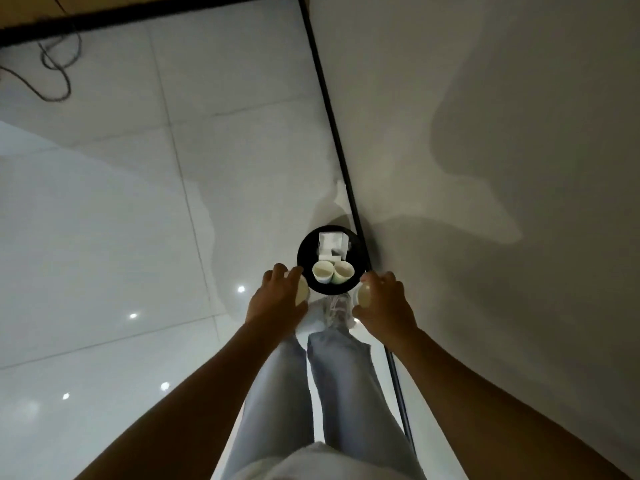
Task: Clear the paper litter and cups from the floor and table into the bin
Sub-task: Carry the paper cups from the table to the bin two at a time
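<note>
Black bin holds two cups, paper | left hand, right hand each grasp a cup | step: dropping | next: release over opening

We have a single view, from a wide-angle camera worn on the head, looking steeply down past the chest and legs to the tiled floor. The two hands, left and right, sit near the centre of our picture at arm's length, the round black bin just beyond them and farther below. A wall fills our right side; straight lines bend toward the edges.
</note>
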`<action>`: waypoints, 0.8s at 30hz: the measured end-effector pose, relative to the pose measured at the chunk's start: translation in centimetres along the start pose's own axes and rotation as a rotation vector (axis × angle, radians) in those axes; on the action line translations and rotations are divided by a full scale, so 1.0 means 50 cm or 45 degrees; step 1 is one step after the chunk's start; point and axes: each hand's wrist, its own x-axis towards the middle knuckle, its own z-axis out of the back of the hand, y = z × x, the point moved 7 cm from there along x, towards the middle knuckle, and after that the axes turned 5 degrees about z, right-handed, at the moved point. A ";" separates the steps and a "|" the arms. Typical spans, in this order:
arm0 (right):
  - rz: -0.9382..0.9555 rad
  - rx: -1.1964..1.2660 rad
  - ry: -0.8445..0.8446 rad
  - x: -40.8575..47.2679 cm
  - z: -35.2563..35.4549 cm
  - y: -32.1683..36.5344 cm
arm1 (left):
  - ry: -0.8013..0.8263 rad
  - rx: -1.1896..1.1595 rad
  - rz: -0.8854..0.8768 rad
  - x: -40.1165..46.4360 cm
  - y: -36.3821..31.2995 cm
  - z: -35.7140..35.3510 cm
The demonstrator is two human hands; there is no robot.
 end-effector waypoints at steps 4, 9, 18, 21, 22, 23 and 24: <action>0.007 -0.043 -0.001 0.097 -0.039 -0.040 | -0.007 -0.028 0.025 0.082 0.010 -0.074; 0.015 -0.087 0.002 0.225 -0.114 -0.106 | -0.006 -0.016 -0.007 0.207 0.020 -0.178; 0.092 -0.090 0.030 0.431 -0.272 -0.192 | -0.044 -0.070 0.028 0.411 0.054 -0.364; 0.110 -0.077 0.053 0.468 -0.317 -0.208 | 0.041 -0.006 0.007 0.446 0.063 -0.423; 0.106 -0.081 0.066 0.477 -0.333 -0.216 | 0.075 0.004 0.009 0.455 0.067 -0.442; 0.099 -0.094 0.087 0.484 -0.347 -0.223 | 0.107 0.017 0.013 0.461 0.071 -0.457; 0.091 -0.108 0.113 0.490 -0.360 -0.230 | 0.132 0.031 0.015 0.465 0.075 -0.469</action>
